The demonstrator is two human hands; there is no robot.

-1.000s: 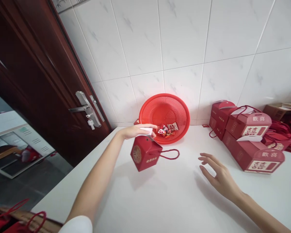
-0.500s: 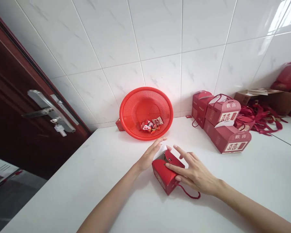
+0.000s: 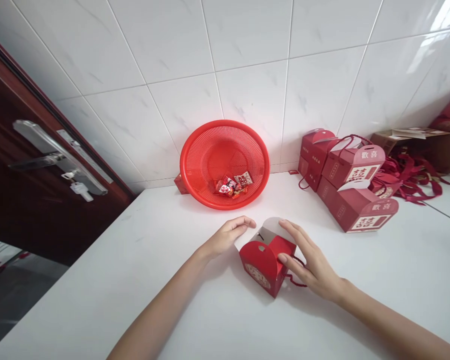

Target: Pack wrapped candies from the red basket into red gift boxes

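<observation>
A small red gift box [image 3: 260, 267] with a round printed emblem sits on the white table, its top flaps raised and its white inside partly showing. At its left side is my left hand [image 3: 223, 237], fingers curved loosely near the white flap, holding nothing. My right hand [image 3: 313, 260] touches the box's right side and far flap, with thumb and fingers spread apart. A dark red cord handle hangs from the box beside my right hand. Behind the box, a red plastic basket [image 3: 225, 132] leans against the wall with several wrapped candies [image 3: 230, 186] inside.
Several red boxes [image 3: 354, 165] are stacked at the right, by a heap of red ribbons [image 3: 416, 175] and a cardboard carton [image 3: 440, 150]. Part of a red box [image 3: 180, 184] shows behind the basket. A brown door [image 3: 30, 200] with keys stands at the left.
The box's flaps have opened upward, showing more of the white inside. My right hand has shifted from the top to the right side. The view has tilted slightly.
</observation>
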